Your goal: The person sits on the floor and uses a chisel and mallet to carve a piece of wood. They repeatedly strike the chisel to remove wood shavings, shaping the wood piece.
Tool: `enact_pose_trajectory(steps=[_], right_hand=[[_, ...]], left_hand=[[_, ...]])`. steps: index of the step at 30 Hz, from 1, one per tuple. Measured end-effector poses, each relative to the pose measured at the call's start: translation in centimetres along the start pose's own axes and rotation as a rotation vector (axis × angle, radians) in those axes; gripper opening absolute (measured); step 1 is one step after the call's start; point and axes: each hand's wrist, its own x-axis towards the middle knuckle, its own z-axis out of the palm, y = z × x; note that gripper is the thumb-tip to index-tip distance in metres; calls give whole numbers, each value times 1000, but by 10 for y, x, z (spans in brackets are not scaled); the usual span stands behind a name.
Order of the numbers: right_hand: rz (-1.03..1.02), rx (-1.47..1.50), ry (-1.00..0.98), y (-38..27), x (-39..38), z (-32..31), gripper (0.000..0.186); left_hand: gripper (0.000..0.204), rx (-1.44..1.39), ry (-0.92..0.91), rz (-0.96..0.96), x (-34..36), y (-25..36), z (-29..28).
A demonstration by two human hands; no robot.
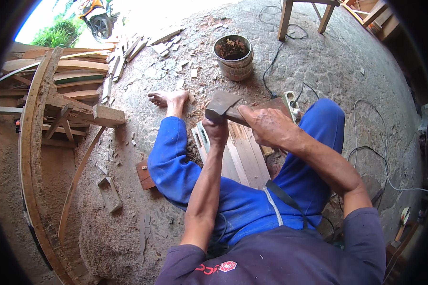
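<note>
Right fingers (pixel 250 115): clasping hatchet (pixel 225 101) by handle
Left hand (pixel 217 132): under hatchet head, finger grip unclear
Hatchet: slip might bruise knuckles

hemmed in on both sides by the left leg (pixel 171 147) and right leg (pixel 321 126), bent around the boards (pixel 247 154). blocked over the boards' far end by the left hand (pixel 216 132), by the axe (pixel 225 101) at its top, and by the right hand (pixel 271 124). free to reach down between the forearms (pixel 205 187) onto the nearer boards. passable beyond the axe up to the bucket (pixel 237 71). obstructed right of the bucket by the black cable (pixel 273 64) and the power strip (pixel 290 100). open left of the left leg, as far as the jutting beam (pixel 108 116).
</note>
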Motion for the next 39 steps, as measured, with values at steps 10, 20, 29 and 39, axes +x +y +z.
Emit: enact_pose_trajectory(steps=[10,20,29,39], right_hand=[[141,621,104,24,-20,8,61],[348,1060,75,13,-19,-17,64],[291,1042,136,16,-17,-14,62],[176,688,239,18,-11,2,64]], left_hand=[[17,-31,63,-122,100,57,4],[35,-147,-165,-180,79,66,11],[50,106,-87,-90,73,41,14],[39,38,-96,-69,48,2,10]])
